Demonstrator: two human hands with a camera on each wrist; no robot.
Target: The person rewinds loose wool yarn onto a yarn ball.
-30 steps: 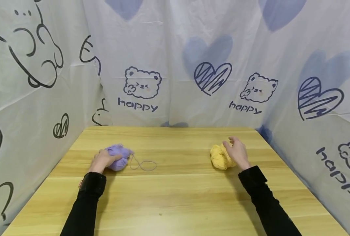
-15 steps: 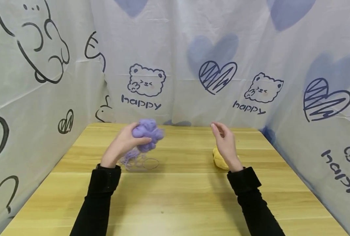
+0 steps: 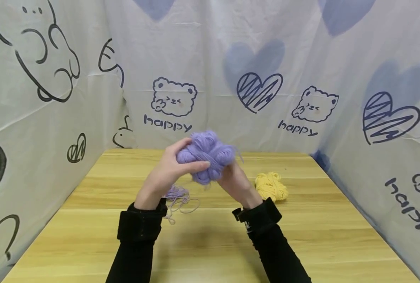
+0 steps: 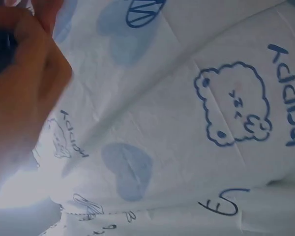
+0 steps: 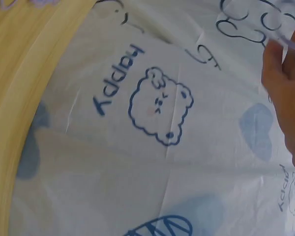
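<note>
In the head view a loose ball of purple yarn (image 3: 207,154) is held up above the table's middle. My left hand (image 3: 188,158) grips it from the left, thumb across its front. From below and the right, my right hand (image 3: 228,175) holds the same ball, its fingertips hidden behind the yarn. Purple strands (image 3: 180,198) trail down from the ball and lie looped on the wooden table (image 3: 210,243). A yellow yarn ball (image 3: 271,186) lies on the table to the right, untouched. Both wrist views show mostly curtain and a blurred edge of each hand.
White curtains printed with bears, hearts and "happy" (image 3: 167,125) close in the table on the left, back and right. The right wrist view shows the table's edge (image 5: 19,73) against the curtain. Black sleeves cover both forearms.
My left hand lifted the purple ball from the table and brought it up toward the middle. My right hand left the yellow ball and came over to take hold of the purple one.
</note>
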